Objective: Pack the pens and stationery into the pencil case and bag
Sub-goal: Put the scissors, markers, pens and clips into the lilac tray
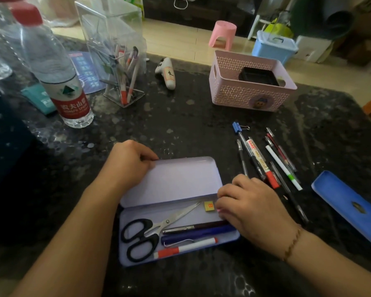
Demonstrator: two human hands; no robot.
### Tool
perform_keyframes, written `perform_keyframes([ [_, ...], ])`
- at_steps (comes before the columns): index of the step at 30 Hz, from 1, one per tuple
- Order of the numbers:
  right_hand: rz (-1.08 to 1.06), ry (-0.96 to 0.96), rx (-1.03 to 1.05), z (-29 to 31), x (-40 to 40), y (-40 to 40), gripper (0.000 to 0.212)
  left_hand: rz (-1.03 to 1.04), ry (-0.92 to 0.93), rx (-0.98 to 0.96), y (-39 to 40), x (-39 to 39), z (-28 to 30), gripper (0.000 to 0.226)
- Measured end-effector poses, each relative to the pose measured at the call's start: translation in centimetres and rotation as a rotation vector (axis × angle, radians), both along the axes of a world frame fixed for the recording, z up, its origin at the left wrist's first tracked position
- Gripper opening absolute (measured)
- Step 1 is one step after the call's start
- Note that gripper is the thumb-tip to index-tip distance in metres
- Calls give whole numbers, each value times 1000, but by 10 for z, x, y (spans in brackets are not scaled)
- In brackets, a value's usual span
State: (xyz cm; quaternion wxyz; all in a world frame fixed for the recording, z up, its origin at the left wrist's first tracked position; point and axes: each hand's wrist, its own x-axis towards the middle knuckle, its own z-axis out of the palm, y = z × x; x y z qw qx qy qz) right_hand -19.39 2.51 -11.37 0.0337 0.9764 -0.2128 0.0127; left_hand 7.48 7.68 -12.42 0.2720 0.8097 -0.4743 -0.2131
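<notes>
An open lilac tin pencil case (171,183) lies on the dark table in front of me. Inside it are black-handled scissors (146,234), a dark fountain pen (193,228), a blue pen (197,233), a red-and-white marker (186,247) and a small yellow eraser (208,205). My left hand (129,161) grips the far left corner of the raised lid. My right hand (246,202) rests with curled fingers on the case's right end, over the pen tips. Several loose pens (270,161) and a blue binder clip (237,127) lie to the right.
A second blue case (349,206) lies at the right edge. Behind stand a pink basket (251,95), a clear pen holder (124,82), a water bottle (60,82) and a white toy (167,72).
</notes>
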Motion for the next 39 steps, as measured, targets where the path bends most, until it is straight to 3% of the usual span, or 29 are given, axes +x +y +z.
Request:
perform_keyframes([
  [6, -230, 38, -9, 4, 1, 4, 22, 12, 17, 9, -1, 0, -2, 15],
  [26, -202, -39, 41, -8, 9, -3, 26, 20, -7, 17, -2, -4, 3, 15],
  [29, -290, -243, 133, 10, 9, -34, 35, 24, 7, 14, -1, -3, 4, 15],
  [31, -444, -374, 169, 20, 18, -83, 29, 20, 11, 18, -1, -3, 4, 15],
  [33, -594, -310, 148, 16, 34, -140, 31, 7, 3, 21, -1, -2, 3, 15],
  [36, -730, -12, 173, -4, 55, -203, 56, 0, 8, 15, -2, 1, 1, 15],
  [39, -737, 57, 170, -20, 69, -224, 51, -1, 16, 12, -4, 2, 0, 14],
])
